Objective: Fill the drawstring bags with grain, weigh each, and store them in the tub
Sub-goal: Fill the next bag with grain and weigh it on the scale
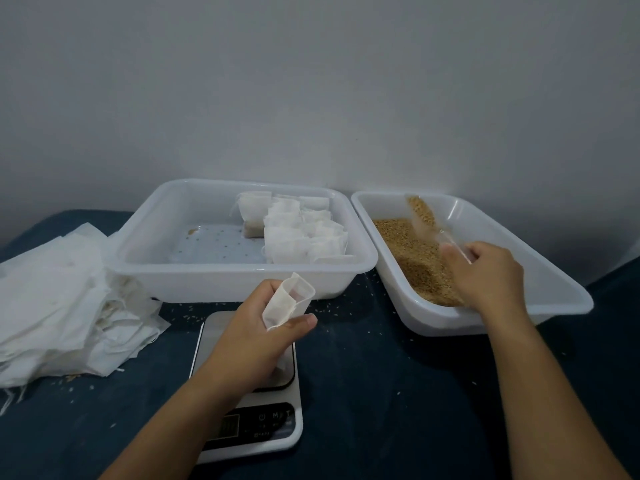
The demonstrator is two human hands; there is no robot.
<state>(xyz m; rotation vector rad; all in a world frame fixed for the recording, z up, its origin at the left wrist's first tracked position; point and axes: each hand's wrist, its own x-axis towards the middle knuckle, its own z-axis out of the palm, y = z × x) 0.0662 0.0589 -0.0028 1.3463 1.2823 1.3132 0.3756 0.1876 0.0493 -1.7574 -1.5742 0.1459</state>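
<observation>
Head view shows the left hand (pixel 263 327) pinching an empty bag (pixel 289 301) open above the scale (pixel 249 403), while the right hand (pixel 485 275) grips a clear scoop (pixel 427 220) loaded with grain (pixel 408 251) over its tray (pixel 540 271). To pour cleanly, keep the bag mouth wide and upright, bring the scoop tip right over it, and tilt slowly. Filled bags sit in the tub (pixel 156 244).

Dark blue table (pixel 381 393) with two tubs (pixel 242 275), scale (pixel 277 434), empty bags (pixel 52 306).

Power symbol, "M" and "T" on the scale (pixel 250 403) panel; display digits unreadable.
</observation>
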